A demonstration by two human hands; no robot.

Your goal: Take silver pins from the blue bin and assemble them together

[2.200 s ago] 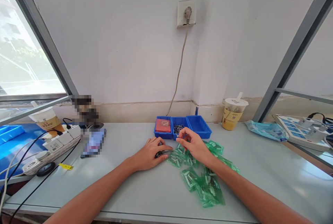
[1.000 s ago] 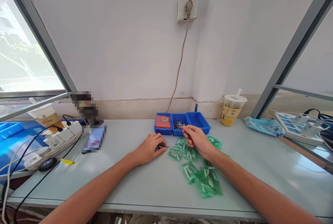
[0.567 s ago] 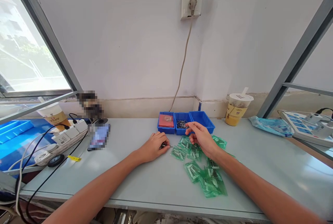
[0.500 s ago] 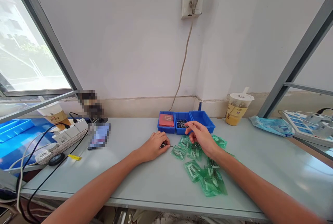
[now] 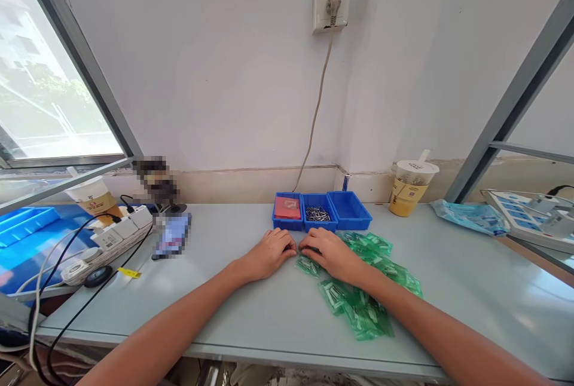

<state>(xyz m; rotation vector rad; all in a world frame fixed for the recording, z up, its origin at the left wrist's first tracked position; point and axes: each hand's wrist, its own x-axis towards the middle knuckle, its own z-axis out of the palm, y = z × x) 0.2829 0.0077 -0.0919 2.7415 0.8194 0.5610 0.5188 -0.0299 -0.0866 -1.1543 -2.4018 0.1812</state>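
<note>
Both my hands rest on the grey table (image 5: pixel 251 314), fingertips almost touching. My left hand (image 5: pixel 268 253) is curled over a small dark part with a metal pin, which is mostly hidden. My right hand (image 5: pixel 328 254) is closed in a pinch right beside it, lying on a heap of green plastic packets (image 5: pixel 365 308). What the right fingers hold is hidden. Just behind the hands stand three joined blue bins (image 5: pixel 354 218). The left one holds a red pad (image 5: pixel 287 207), the middle one small metal pins (image 5: pixel 317 214).
A drink cup with a straw (image 5: pixel 406 189) stands at the back right, near a blue packet (image 5: pixel 469 218) and a power strip (image 5: pixel 522 221). On the left are a white power strip with cables (image 5: pixel 107 239), a phone (image 5: pixel 173 235) and another cup (image 5: pixel 89 198).
My right hand has come back from over the middle bin and dropped down next to my left hand. The left hand has stayed in place on the dark part.
</note>
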